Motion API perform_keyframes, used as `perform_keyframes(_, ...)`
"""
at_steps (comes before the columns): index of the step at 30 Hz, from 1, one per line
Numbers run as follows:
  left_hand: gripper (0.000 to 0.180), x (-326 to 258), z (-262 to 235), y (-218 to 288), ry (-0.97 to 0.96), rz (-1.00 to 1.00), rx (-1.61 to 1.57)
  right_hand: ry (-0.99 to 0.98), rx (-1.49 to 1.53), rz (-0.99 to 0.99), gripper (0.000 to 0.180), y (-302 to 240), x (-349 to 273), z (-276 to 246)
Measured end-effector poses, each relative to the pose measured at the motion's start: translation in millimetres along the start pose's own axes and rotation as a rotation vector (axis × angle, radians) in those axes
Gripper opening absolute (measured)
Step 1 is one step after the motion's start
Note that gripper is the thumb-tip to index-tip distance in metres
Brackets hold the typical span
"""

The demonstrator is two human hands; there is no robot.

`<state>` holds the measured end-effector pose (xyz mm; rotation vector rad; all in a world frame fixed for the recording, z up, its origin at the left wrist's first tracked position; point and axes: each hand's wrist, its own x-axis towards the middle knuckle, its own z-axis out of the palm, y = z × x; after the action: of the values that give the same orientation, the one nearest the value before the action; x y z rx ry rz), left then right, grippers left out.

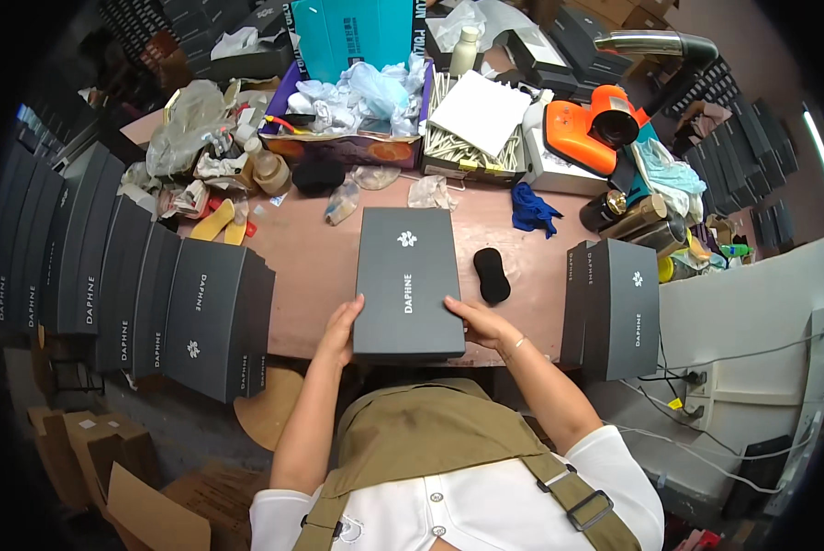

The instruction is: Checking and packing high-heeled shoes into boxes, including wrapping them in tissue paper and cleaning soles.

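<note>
A closed dark grey shoebox (384, 266) with a white flower emblem lies in front of me at the table's near edge. My left hand (341, 329) grips its left side near the front corner, thumb on the lid's edge. On the opposite side my right hand (482, 325) holds it the same way, with the thumb on top and the other fingers hidden under or behind the box. Just right of the box lies a black brush-like pad (492, 275), narrow in its middle. A crumpled blue cloth (533, 209) is farther back on the right.
Dark shoeboxes (205, 312) stand in a row at the left, with more shoeboxes (627, 308) at the right edge. Along the back are a purple carton of crumpled tissue (347, 147), a box of white sticks (444, 163), an orange machine (579, 136) and several bottles (269, 172).
</note>
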<state>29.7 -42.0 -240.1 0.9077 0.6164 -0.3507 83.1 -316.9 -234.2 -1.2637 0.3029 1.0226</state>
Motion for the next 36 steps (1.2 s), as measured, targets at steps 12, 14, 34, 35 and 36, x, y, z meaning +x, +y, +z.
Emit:
perform_keyframes(12,0.073,-20,-57,90,0.514,0.542,1.572,0.861,-1.276,-0.575,0.088,-27,23,-36)
perform_keyframes(14,0.065,-11,-34,85,0.483,0.728,1.651,0.644,-1.185,-0.239,0.098,4,49,-96)
perform_keyframes(34,0.072,23,2,84,-0.031,0.258,0.366,0.225,-1.206,-0.649,0.016,-29,18,102)
perform_keyframes(35,0.067,22,3,83,-0.08,0.146,0.226,0.121,-1.347,-0.701,0.013,-41,10,110)
perform_keyframes(36,0.062,24,6,89,-0.119,0.054,0.086,0.145,-1.428,-0.795,0.012,-49,7,114)
